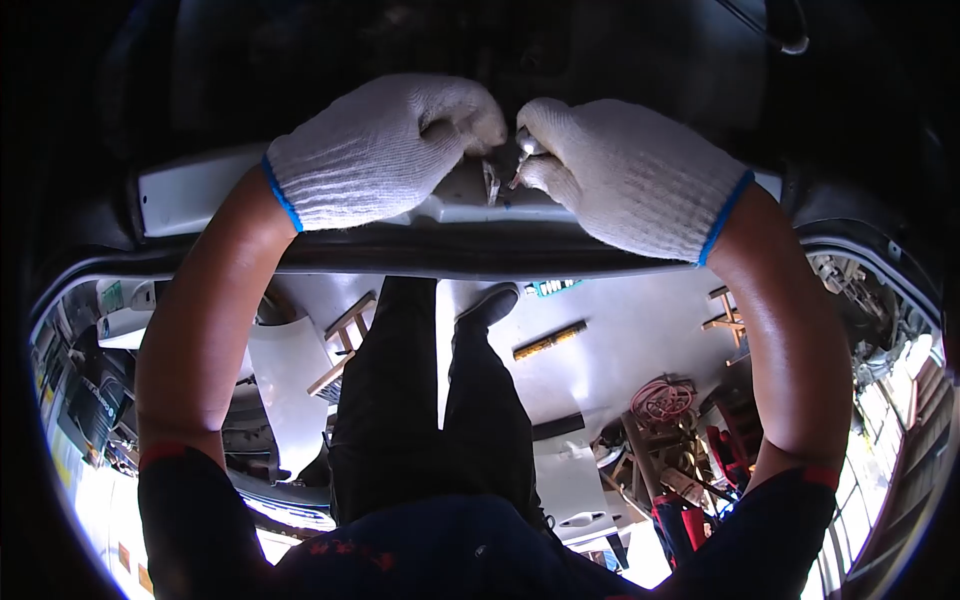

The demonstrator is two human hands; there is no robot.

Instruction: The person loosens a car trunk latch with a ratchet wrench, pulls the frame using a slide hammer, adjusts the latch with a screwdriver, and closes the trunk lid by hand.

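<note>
My left hand [385, 155], in a white knitted glove with a blue cuff, is closed, its thumb and fingers curled together; what they hold, if anything, is hidden. My right hand [640, 175], gloved alike, pinches a small shiny metal piece [526, 146] between thumb and fingers, its kind too small to make out. The two hands are close together but apart. Between and just below them, a thin upright metal bracket [491, 183] stands by the pale metal sill panel [200, 195] of a vehicle opening.
A dark rubber seal [460, 263] edges the opening below my hands. On the floor behind lie a yellow-brown bar [550, 340], a coiled pink hose [663, 398] and wooden stands [345, 340]. A dark cable [790, 42] hangs at the upper right.
</note>
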